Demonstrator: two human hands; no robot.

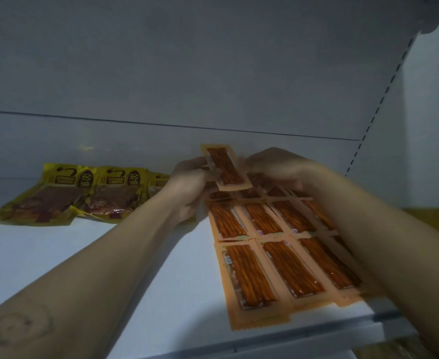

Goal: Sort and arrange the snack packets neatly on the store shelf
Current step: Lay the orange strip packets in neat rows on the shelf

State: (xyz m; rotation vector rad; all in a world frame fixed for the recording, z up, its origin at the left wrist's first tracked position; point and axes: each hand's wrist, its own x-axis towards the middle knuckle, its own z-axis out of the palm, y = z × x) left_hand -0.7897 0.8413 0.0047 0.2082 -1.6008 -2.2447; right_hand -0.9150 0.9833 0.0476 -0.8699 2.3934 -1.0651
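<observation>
— What's closest to you?

— The white front lip of the shelf (317, 335). Right behind it, on the right half, lie the rows of orange packets (278, 255). They are flat, side by side with their long edges touching, and at least three rows deep. The right forearm covers the far right of them.

— And the hands?

— Both reach in over those rows. The left hand (189, 187) pinches a single orange packet (224, 167) by its lower left edge and holds it up, tilted, above the rearmost row. The right hand (275, 169) is just beside that packet's right edge with its fingers curled. It's blurred, so I cannot tell whether it grips the packet or only touches it.

— Anything further in?

— Off to the left, well apart from the orange ones, a few yellow packets (65, 195) lie overlapping near the back wall (213, 73). On the right, a slotted upright (384, 94) runs up the corner.
</observation>
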